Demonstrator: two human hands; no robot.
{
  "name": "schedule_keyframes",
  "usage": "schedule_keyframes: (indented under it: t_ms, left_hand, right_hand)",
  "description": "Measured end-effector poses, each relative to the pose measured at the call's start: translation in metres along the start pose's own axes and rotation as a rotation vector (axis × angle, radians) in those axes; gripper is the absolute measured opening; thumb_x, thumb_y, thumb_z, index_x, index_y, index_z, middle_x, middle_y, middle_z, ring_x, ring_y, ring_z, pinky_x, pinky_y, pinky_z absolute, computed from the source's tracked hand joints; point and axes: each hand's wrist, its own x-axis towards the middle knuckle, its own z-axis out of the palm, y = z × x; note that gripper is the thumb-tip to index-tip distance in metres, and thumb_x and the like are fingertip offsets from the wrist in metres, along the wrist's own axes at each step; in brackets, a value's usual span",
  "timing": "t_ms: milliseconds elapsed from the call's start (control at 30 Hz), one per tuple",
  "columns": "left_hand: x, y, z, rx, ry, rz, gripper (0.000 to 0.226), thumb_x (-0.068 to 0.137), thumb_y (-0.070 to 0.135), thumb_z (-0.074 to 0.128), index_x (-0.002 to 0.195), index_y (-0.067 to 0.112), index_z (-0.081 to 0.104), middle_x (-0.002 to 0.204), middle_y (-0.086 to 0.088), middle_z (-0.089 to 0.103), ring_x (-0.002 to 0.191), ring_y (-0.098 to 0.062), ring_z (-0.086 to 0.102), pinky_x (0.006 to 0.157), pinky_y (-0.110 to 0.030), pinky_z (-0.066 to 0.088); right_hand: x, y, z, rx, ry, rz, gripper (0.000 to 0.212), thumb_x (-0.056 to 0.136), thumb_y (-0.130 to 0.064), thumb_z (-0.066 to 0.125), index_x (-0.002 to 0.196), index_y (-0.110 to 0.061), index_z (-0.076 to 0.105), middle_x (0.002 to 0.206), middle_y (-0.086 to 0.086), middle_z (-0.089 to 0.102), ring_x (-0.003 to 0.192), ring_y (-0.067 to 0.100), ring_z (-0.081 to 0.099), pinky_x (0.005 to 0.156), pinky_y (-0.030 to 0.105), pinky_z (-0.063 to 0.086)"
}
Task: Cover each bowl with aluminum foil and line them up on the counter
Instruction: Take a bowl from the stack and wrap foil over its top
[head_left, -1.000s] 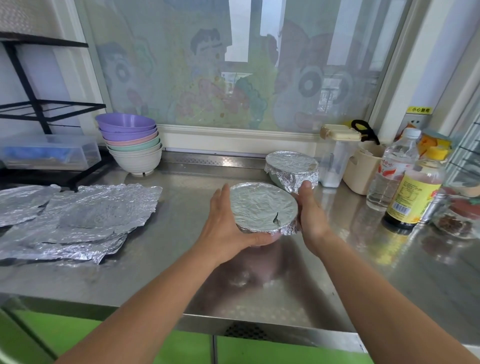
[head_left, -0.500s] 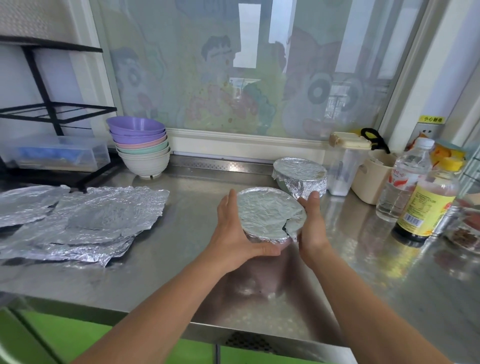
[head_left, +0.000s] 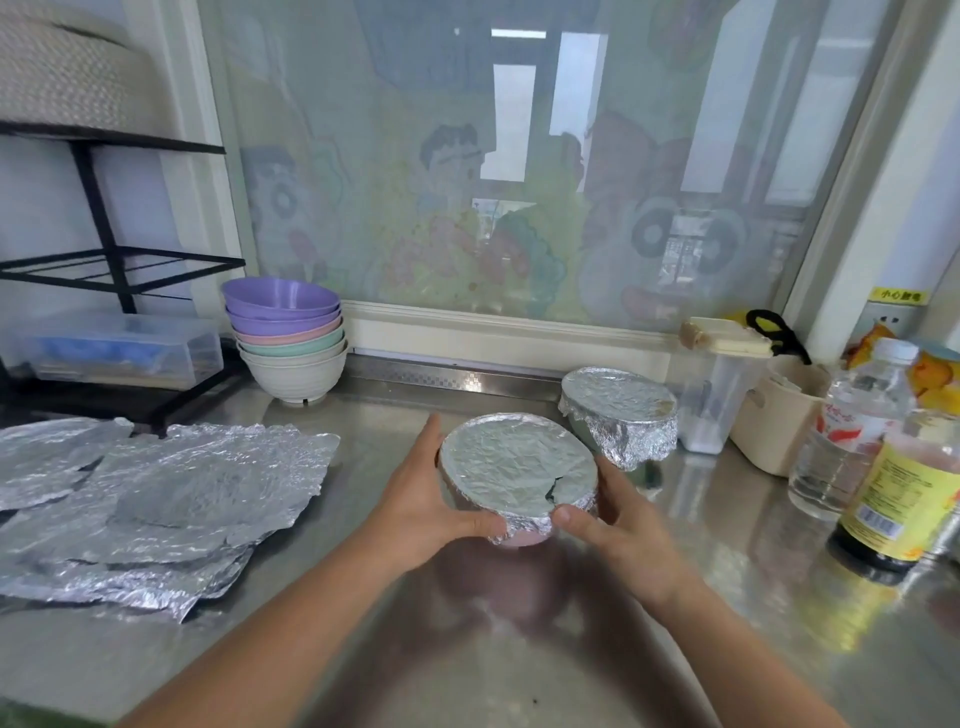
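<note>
Head view, sole camera, wide-angle: sited above the near edge of the table (head_left: 753, 571), facing forward and down across it to the window (head_left: 519, 182). Close range: forearms enter from the bottom edge. Left hand (head_left: 421, 499), right hand (head_left: 618, 525) and bowl (head_left: 509, 462) sit mid-frame.

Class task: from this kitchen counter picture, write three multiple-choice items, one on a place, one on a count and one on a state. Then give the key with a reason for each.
1. Where is the stack of uncovered bowls?
A. At the back of the counter, left of the covered ones
B. On the black rack
C. Beside the bottles

2. How many bowls are covered?
A. One
B. Two
C. Four

3. The foil cover on the held bowl is:
A. Torn near its front edge
B. Unbroken
C. Lying loose beside it

Key:
1 A, it stands under the window.
2 B, the held bowl and another covered bowl behind it.
3 A, a rip shows by the right hand.
</note>
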Motion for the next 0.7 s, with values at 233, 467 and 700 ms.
schedule_keyframes:
  t_ms: [233, 467, 700]
  left_hand:
    - [0.081, -0.015, -0.012, 0.01, 0.036, 0.014, 0.142, 0.031, 0.045, 0.093, 0.15, 0.024, 0.02, 0.123, 0.027, 0.051, 0.12, -0.002, 0.046, 0.103, -0.024, 0.037]
    - [0.151, -0.032, -0.003, 0.065, 0.059, 0.047, 0.103, 0.04, 0.032, 0.097, 0.127, 0.025, 0.043, 0.121, 0.014, 0.058, 0.114, -0.006, 0.054, 0.094, -0.025, 0.045]
    - [0.17, -0.038, 0.008, 0.094, 0.076, 0.033, 0.128, 0.035, 0.051, 0.093, 0.142, 0.025, 0.03, 0.138, 0.007, 0.046, 0.126, -0.01, 0.047, 0.107, -0.033, 0.04]
  right_hand:
    - [0.081, 0.026, 0.011, -0.029, 0.125, 0.09, 0.058, 0.078, -0.032, 0.079, 0.132, -0.026, 0.057, 0.122, -0.011, 0.068, 0.115, 0.005, 0.061, 0.106, 0.039, 0.045]
    - [0.136, 0.046, 0.017, -0.003, 0.161, 0.138, 0.049, 0.09, -0.039, 0.064, 0.137, -0.034, 0.049, 0.122, -0.017, 0.066, 0.114, 0.001, 0.06, 0.108, 0.035, 0.042]
    - [0.156, 0.061, 0.025, -0.086, 0.199, 0.07, 0.069, 0.089, -0.033, 0.069, 0.146, -0.025, 0.031, 0.132, -0.013, 0.057, 0.115, -0.011, 0.053, 0.089, -0.001, 0.038]
